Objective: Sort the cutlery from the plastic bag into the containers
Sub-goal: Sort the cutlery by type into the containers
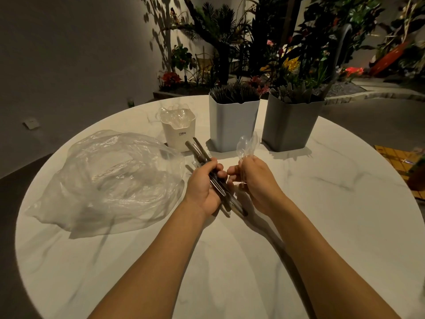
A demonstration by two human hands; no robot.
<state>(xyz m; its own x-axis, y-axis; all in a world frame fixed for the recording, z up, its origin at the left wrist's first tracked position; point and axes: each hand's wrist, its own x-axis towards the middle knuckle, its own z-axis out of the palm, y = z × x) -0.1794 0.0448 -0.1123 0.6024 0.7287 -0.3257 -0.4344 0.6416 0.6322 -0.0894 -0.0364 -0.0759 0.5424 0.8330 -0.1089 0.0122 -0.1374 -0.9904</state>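
Gripping dark slim cutlery bundle in left hand, pinching clear plastic spoons in right hand, above white marble table. Could slip from light pinch, or miss small white spoon container beyond.

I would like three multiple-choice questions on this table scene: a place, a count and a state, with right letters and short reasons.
1. Where does the plastic bag lie? A) left of the containers B) inside a container C) on the floor
2. How many containers stand on the table? A) one B) three C) five
3. What does the right hand hold? A) nothing B) clear spoons C) a cup

1 A: it lies on the table's left part.
2 B: white container, light grey container, dark grey container.
3 B: its fingers grip them; the left hand grips dark cutlery.
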